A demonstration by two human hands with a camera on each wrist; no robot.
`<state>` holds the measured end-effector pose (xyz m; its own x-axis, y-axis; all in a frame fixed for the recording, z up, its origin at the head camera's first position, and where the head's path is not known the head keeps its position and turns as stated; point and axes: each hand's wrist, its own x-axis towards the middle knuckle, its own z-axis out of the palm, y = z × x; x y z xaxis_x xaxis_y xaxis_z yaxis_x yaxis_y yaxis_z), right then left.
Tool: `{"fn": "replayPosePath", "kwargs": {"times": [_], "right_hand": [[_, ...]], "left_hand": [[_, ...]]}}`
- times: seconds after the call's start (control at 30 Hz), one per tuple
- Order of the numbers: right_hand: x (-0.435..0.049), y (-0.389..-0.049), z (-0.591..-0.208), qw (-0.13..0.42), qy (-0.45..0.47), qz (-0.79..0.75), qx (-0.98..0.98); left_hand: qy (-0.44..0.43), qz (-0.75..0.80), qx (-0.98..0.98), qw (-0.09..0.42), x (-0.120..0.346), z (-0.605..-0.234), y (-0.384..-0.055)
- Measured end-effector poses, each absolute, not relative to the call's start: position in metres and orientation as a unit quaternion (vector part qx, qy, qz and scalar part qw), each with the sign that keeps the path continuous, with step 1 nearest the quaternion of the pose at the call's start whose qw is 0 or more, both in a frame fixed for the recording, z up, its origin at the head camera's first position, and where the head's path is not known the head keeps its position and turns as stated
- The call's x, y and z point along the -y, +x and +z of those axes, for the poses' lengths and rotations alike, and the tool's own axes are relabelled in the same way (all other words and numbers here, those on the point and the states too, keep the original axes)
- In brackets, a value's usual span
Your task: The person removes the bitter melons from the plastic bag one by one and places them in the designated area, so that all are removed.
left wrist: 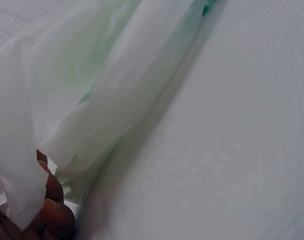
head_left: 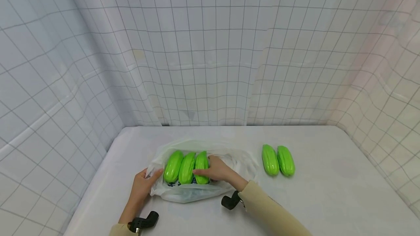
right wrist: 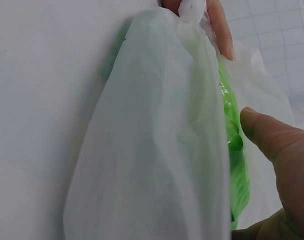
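Note:
A translucent white plastic bag (head_left: 185, 195) lies on the table with its mouth spread. Side by side inside it are three glossy, elongated green packages (head_left: 172, 166), with dark print at their near ends. My left hand (head_left: 143, 185) pinches the bag's left edge; in the left wrist view the thin plastic (left wrist: 21, 165) folds between thumb and fingers. Reaching into the bag, my right hand (head_left: 218, 170) holds the rightmost green package (head_left: 201, 163), thumb across its top and fingers along its right side. The right wrist view shows the thumb (right wrist: 264, 127) beside shiny green wrapping (right wrist: 238, 170).
Two more of the green packages (head_left: 270, 160) lie on the white table (head_left: 328, 185), right of the bag. White grid-patterned curtains (head_left: 210, 65) enclose the table at the back and both sides. Each wrist carries a black camera mount (head_left: 230, 201).

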<state>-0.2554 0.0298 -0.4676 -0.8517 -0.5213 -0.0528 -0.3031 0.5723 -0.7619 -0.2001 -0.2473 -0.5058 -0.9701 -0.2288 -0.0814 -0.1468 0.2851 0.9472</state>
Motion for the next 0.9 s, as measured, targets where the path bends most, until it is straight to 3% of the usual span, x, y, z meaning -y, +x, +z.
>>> {"fn": "replayPosePath", "kwargs": {"times": [0.6,0.9], "right_hand": [[-0.0219,-0.2582,-0.4679,0.128,-0.250,-0.394,-0.875],[-0.0225,-0.2525,-0.4693,0.144,-0.205,-0.393,-0.885]], "left_hand": [[0.116,-0.586,0.801,0.038,0.2471,-0.5039,-0.2008],[0.122,-0.580,0.805,0.027,0.2477,-0.5058,-0.1997]]}}
